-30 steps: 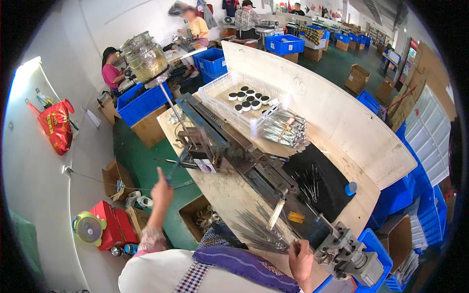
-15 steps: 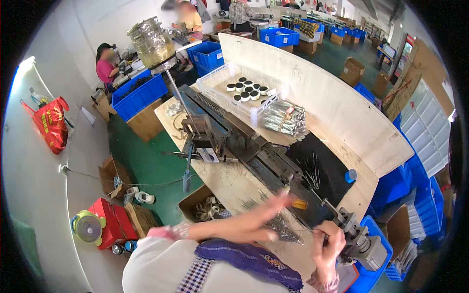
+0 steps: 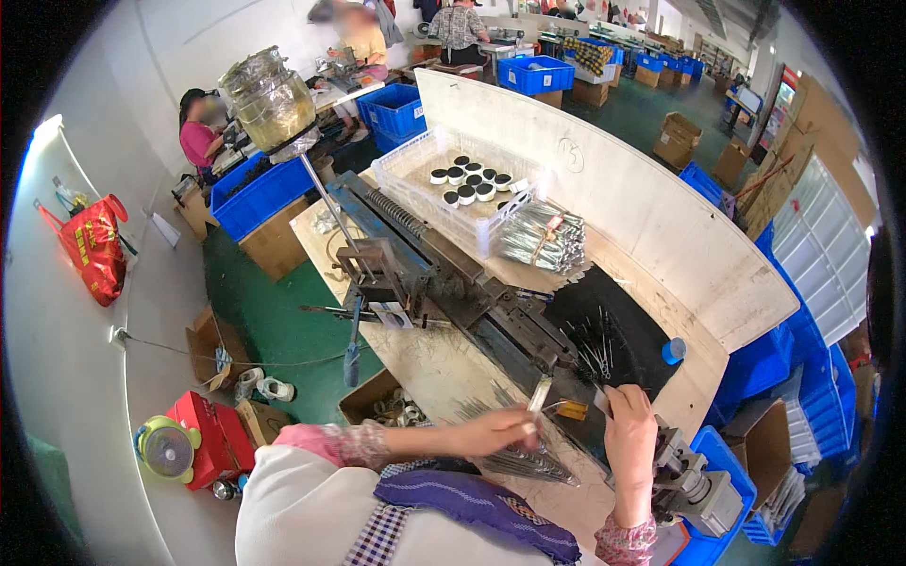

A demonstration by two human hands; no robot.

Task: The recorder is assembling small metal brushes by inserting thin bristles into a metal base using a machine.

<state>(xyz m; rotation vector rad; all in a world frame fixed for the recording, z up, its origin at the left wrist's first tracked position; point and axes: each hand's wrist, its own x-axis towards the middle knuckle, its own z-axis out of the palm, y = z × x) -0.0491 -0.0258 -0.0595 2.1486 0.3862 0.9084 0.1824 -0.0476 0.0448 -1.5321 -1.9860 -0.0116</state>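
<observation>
At the wooden bench (image 3: 415, 351), the left hand (image 3: 500, 431) by grey metal rods (image 3: 536, 461) and right hand (image 3: 630, 426) by the black mat (image 3: 649, 351) were apart, grips too small to tell, and called for steadiness.

A pale wooden surface (image 3: 415, 366), smudged with dark marks, runs slantwise from left of centre to the lower right of the frame. A long dark metal machine (image 3: 467, 288) lies along it. Toward the upper middle sit a clear-white plastic crate (image 3: 483, 226) and a banded bundle of silvery rods (image 3: 540, 236). Right of centre lies a black mat (image 3: 646, 330) bearing slim metal pieces (image 3: 596, 354), a small blue tub (image 3: 673, 351) at its edge. Thin grey rods (image 3: 538, 464) lie heaped at lower centre.
</observation>
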